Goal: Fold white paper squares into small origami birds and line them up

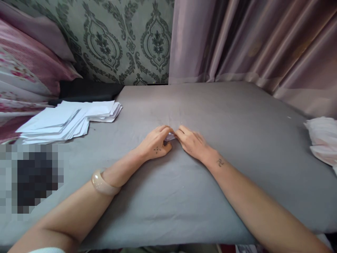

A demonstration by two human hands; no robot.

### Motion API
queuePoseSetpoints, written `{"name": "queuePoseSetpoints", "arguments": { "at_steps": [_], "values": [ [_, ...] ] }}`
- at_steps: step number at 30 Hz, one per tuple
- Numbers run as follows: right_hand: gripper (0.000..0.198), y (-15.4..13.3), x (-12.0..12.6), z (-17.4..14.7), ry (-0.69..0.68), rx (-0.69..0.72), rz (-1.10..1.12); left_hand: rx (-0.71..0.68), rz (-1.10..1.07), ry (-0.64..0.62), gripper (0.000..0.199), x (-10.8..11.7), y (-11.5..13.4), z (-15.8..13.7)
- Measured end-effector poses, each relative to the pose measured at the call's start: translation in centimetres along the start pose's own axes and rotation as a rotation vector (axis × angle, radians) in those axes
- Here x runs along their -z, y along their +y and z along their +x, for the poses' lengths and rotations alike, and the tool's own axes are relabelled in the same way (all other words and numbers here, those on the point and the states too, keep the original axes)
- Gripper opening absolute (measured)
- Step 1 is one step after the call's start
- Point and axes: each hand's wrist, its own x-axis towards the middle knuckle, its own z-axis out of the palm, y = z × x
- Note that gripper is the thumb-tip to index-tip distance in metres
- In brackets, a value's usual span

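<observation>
Between my hands is a small folded piece of white paper (171,136), mostly covered by the fingers. My left hand (158,142), with a pale bangle (104,183) on its forearm, is closed on the paper's left side, thumb below and fingers above. My right hand (192,142) presses its closed fingers on the paper's right end; its thumb is hidden. Both hands rest low over the grey cloth surface (168,203). How the paper is folded cannot be made out.
Stacks of white paper sheets (60,121) lie at the left, in front of a black flat item (89,89). Floral pink fabric (23,70) hangs at the far left. A crumpled whitish bundle (322,138) sits at the right edge. Curtains (237,42) border the back right.
</observation>
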Motion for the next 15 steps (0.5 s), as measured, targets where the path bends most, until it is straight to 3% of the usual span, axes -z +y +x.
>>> {"name": "queuePoseSetpoints", "arguments": {
  "at_steps": [5,9,12,15],
  "values": [
    [0.026,-0.5,0.4,0.2,0.067,0.022,-0.104,-0.011,-0.022,0.058,0.033,-0.5,-0.4,-0.1],
    [0.024,-0.7,1.2,-0.1,0.199,-0.054,0.072,0.074,-0.168,0.144,0.02,-0.5,-0.1,0.1],
    [0.022,-0.8,1.4,-0.2,0.396,-0.215,0.46,0.344,-0.576,0.237,0.021,-0.2,0.6,0.5],
    [0.026,-1.0,0.9,0.0,0.399,-0.393,0.869,0.591,-1.09,0.265,0.028,-0.1,1.3,0.9]
  ]
}}
